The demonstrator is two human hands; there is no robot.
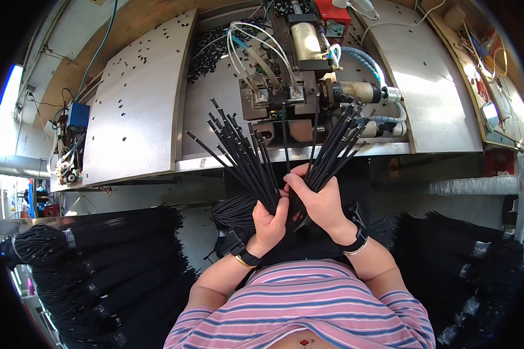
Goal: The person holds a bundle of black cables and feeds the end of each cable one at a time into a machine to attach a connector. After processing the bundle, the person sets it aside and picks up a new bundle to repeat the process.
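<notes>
My left hand [270,223] is closed around a fanned bunch of thin black cords [243,152], their banded tips pointing up and to the left. A second bunch of black cords [333,146] leans up and to the right, with my right hand [323,205] wrapped round it. Between the bunches, a single black cord [286,139] runs from my right thumb and fingertips up to the machine [282,90]. Both hands are close together in front of the metal bench edge [215,161]. The lower ends of the cords are hidden behind my hands.
Large bundles of black cords hang at the left [110,262] and right [454,273]. Black scraps [206,55] lie on the bench behind the machine. A red box [333,17] stands at the back, and a blue device [78,116] is at far left.
</notes>
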